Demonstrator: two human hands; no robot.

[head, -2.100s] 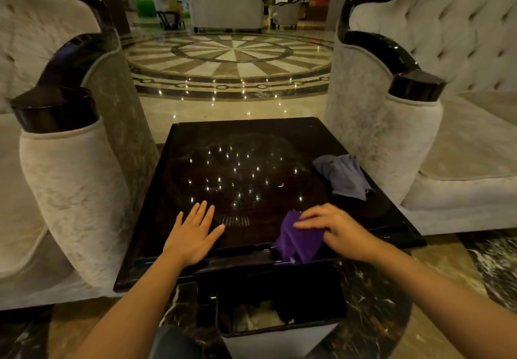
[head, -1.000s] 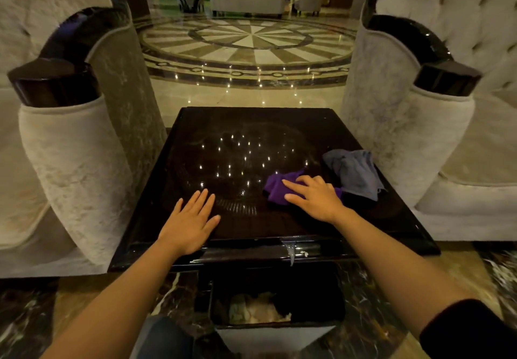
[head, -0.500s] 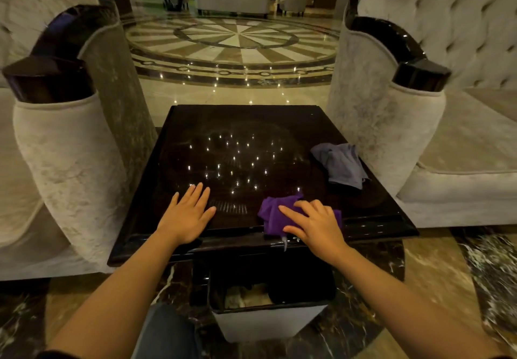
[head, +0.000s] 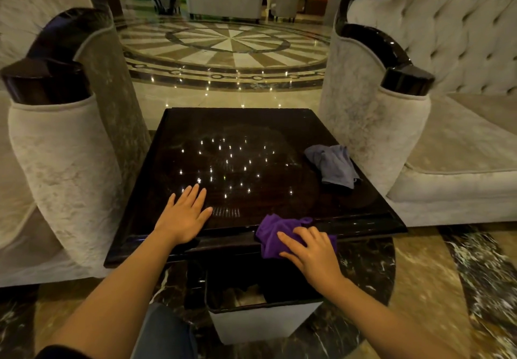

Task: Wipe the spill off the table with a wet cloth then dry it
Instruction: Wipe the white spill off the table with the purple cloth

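- Pressing down on a purple cloth (head: 275,236), the right hand (head: 310,251) lies with its fingers spread flat over the fabric at the near edge of a dark glossy table (head: 237,134), seen from the head camera; part of the cloth hangs past the rim.
- The left hand (head: 184,216) rests palm down and unclenched on the tabletop, grasping nothing, to the left of the purple cloth and apart from it.
- A grey cloth (head: 333,165) lies crumpled near the table's right edge (well apart from both hands), close to the arm of a pale tufted sofa (head: 447,50).
- Small points of light reflect off the middle of the tabletop; whether any liquid lies there cannot be told from this view.
- Below the table's near edge stands a white bin (head: 260,322) with a dark rim, and something pale lies inside it.
- A second pale armchair (head: 61,162) flanks the table on the left, its arm capped in black gloss.
- Beyond the table, a marble floor (head: 232,47) shows a round, sunburst pattern.
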